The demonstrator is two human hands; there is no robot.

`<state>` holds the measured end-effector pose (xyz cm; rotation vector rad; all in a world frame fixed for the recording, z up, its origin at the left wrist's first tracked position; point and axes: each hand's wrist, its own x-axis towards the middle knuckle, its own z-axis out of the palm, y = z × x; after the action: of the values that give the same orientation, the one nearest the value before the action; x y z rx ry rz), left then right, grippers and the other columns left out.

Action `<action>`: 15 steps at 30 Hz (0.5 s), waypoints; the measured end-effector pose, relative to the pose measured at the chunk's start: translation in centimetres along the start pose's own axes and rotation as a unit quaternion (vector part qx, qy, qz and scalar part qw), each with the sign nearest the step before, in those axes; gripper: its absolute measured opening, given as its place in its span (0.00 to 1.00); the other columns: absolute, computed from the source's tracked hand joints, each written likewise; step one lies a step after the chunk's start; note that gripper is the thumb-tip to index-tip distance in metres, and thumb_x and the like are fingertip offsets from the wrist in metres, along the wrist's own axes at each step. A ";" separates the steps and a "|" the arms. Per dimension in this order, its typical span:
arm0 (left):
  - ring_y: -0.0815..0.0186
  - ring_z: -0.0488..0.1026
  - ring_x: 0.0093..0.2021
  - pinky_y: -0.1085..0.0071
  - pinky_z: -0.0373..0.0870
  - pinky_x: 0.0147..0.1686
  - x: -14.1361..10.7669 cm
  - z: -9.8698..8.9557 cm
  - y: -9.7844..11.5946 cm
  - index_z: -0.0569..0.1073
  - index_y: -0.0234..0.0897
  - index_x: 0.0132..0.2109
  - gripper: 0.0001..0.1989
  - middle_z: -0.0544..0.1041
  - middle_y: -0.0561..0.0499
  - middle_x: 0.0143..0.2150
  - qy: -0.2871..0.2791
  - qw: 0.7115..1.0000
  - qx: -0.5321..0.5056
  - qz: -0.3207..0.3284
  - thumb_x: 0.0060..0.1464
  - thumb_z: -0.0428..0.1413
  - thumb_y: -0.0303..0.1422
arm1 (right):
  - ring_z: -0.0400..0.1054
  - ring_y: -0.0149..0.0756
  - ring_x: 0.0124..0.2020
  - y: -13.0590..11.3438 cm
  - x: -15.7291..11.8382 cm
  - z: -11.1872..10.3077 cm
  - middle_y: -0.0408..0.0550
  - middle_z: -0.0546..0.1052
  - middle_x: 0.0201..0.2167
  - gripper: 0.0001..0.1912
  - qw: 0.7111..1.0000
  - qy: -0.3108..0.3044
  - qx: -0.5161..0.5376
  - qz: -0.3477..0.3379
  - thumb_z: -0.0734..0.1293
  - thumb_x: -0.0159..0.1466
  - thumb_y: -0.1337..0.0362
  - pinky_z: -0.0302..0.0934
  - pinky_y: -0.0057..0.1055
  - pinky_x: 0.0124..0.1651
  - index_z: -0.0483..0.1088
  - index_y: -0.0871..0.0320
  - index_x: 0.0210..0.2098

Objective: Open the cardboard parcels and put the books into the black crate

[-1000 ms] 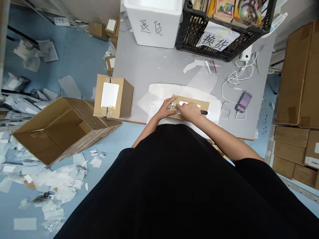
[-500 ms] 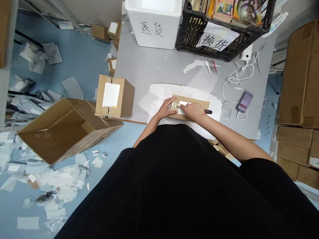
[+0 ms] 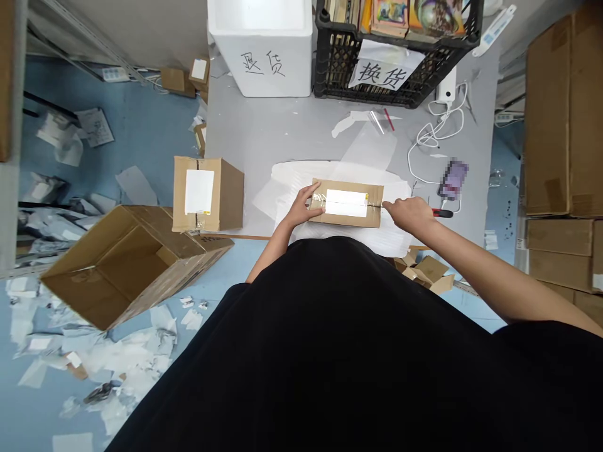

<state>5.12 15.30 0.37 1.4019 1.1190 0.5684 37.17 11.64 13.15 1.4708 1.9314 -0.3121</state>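
A small cardboard box (image 3: 348, 220) with a white label (image 3: 346, 203) and clear tape lies flat on white foam wrap (image 3: 398, 232) at the table's near edge. My left hand (image 3: 300, 207) grips its left end, thumb on the near side and fingers on the far side. At the right end, my right hand (image 3: 411, 213) is closed around a box cutter (image 3: 443, 213); the red and black handle sticks out behind the fist. The cutter's tip is at the box's right edge, in line with the seam, where a dark slit shows.
Left on the table stands a bigger labelled carton (image 3: 232, 194). A white foam bin (image 3: 264, 69) and a black crate (image 3: 325, 75) of books stand at the back. A phone (image 3: 453, 179) with a white cable lies right. An open carton (image 3: 117, 251) and paper scraps litter the floor.
My right hand has moved right with the box cutter, from the middle of the label to the box's right end, uncovering the label. My left hand stays on the left end.
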 end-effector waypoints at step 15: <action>0.47 0.62 0.68 0.52 0.66 0.63 -0.4 0.2 1.3 0.58 0.54 0.73 0.46 0.55 0.46 0.75 0.006 0.999 0.029 -0.014 0.48 0.65 0.42 | 0.76 0.50 0.39 2.3 -1.2 3.7 0.63 0.79 0.41 0.23 0.998 0.049 0.028 -0.005 0.55 0.68 0.70 0.56 0.38 0.40 0.68 0.55 0.59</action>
<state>5.53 15.02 1.67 1.4314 1.1715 0.5284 40.84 9.43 11.63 1.5400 2.0229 -0.3061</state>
